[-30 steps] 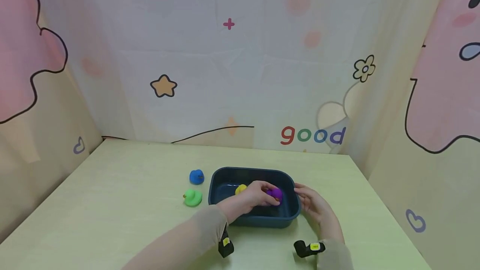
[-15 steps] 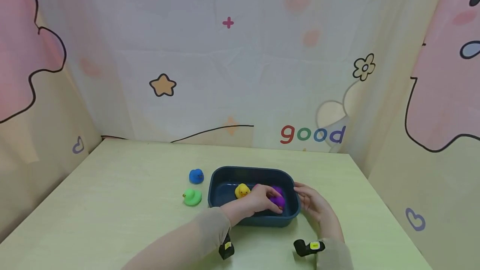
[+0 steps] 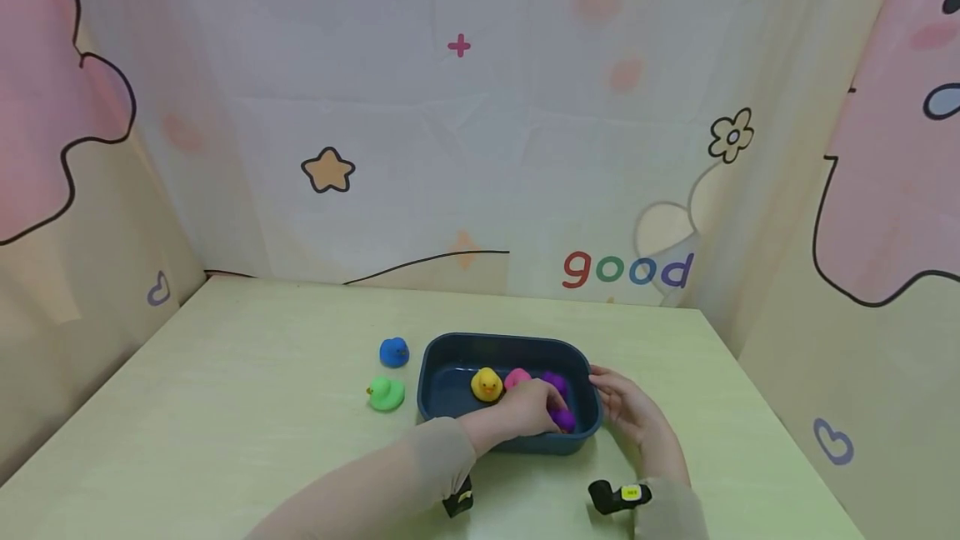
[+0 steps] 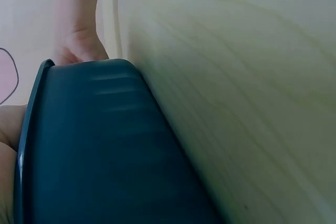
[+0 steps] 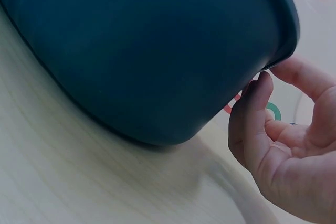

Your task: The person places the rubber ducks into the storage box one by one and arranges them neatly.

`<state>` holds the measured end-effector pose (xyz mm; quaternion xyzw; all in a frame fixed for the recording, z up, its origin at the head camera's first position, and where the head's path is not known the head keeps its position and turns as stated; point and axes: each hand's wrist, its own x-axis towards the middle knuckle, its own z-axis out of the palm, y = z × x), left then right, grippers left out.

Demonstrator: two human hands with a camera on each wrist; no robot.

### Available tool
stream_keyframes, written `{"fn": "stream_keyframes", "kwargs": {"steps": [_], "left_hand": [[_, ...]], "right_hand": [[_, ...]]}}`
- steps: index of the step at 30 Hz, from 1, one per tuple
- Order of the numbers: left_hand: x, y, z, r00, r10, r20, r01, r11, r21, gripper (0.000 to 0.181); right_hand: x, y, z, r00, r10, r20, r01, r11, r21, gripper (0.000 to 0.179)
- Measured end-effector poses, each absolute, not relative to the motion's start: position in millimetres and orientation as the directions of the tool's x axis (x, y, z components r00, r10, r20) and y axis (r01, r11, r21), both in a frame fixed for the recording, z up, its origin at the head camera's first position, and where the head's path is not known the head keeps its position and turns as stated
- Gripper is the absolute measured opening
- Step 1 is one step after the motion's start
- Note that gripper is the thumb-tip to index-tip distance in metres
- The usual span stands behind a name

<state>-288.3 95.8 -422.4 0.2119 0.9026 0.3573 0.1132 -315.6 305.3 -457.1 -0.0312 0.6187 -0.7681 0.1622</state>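
A dark blue tub (image 3: 502, 344) stands on the pale green table (image 3: 225, 407). Inside it float a yellow duck (image 3: 487, 384), a pink duck (image 3: 516, 377) and a purple shape (image 3: 556, 381) at the back right. My left hand (image 3: 551, 415) reaches into the tub's near right corner, its fingers curled over a purple duck (image 3: 565, 421). My right hand (image 3: 607, 394) lies relaxed against the tub's right end, fingertips at the rim. In the right wrist view that right hand (image 5: 283, 145) touches the tub (image 5: 147, 51) just under its lip. The left wrist view shows only the tub wall (image 4: 105, 145).
A blue duck (image 3: 393, 352) and a green duck (image 3: 386, 394) sit on the table just left of the tub. Printed cloth walls (image 3: 480, 148) close in the back and both sides. Black wrist cameras (image 3: 618, 496) sit at my cuffs.
My left hand drew the purple duck from the tub's middle toward the near right corner, uncovering the yellow and pink ducks. The right hand stayed at the tub's end.
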Motion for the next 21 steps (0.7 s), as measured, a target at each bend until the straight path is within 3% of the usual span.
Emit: {"fn": "stream_keyframes", "kwargs": {"steps": [9,21], "left_hand": [[-290,98,-425,-0.891,0.451,-0.062,0.303,0.690,0.657,0.018],[-293,87,-406,-0.857,0.500,-0.126,0.297,0.679,0.671,0.022]], "right_hand": [[-312,304,-454,-0.947,-0.280,-0.160,0.223,-0.208,-0.952,0.024],[-315,305,-458,-0.949,-0.274,-0.153,0.206,-0.175,-0.963,0.027]]}}
